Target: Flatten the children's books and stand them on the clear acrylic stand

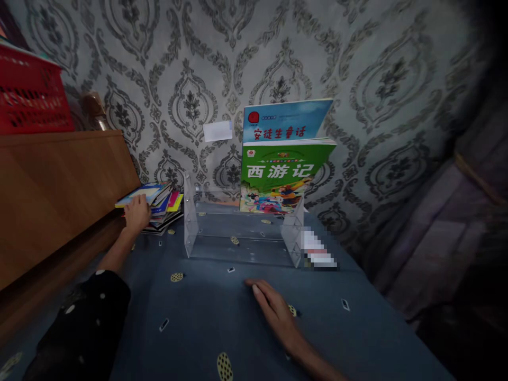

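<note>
Looking in from my end, I have the right hand (278, 312) closest, palm low over the patterned blue cloth (190, 317), fingers stretched out loosely together, holding nothing. On the other side, here's the black spotted sleeve (89, 317), reaching away from me up the cloth.

Further out, dead centre, stands the clear rack (191, 227), its stepped tiers running between two side panels; just off its right end, a pixelated pale patch (319, 251) that I can't make out.

Across to the left hand (137, 212): it's on the near edge of the top book (146, 190), fingers bent over it, though I can't tell how tightly they close. That book crowns an untidy pile (169, 214) beside the wooden cabinet (67, 185).

Deeper still, the green book (283, 177) stands cover-out at the rack's right rear, the blue book (286, 119) rising behind it, and beyond, a white slip (217, 131) on the grey patterned wall (190, 32).
</note>
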### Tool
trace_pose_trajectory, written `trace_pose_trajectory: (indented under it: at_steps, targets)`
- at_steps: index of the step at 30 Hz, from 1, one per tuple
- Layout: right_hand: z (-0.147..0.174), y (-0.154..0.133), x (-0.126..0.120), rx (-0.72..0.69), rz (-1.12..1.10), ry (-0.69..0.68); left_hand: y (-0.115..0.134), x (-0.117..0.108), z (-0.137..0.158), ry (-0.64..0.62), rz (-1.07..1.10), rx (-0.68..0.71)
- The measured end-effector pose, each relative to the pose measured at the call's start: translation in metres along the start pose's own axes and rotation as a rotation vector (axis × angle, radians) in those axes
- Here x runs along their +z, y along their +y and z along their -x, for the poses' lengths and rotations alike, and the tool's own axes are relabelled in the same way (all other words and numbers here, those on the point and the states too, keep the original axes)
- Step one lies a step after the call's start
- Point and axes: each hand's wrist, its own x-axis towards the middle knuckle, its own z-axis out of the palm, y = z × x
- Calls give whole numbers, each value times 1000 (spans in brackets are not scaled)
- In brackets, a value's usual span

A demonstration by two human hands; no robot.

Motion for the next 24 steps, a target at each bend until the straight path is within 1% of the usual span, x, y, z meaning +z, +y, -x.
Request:
trace_pose_trajectory:
  at_steps: [6,13,18,24]
  targets:
    - [2,2,1,10,19,5,-9,4,-17,-119,-96,88]
    - [1,1,-1,-31,22,-23,-19,-6,-22,-180,-196,101]
    - [2,-2,-2,-41,18,-35,-25,-15,-5,-184,-227,112]
    - [0,-3,-3,-63,22,-53,-32,-31,38,-129,-224,116]
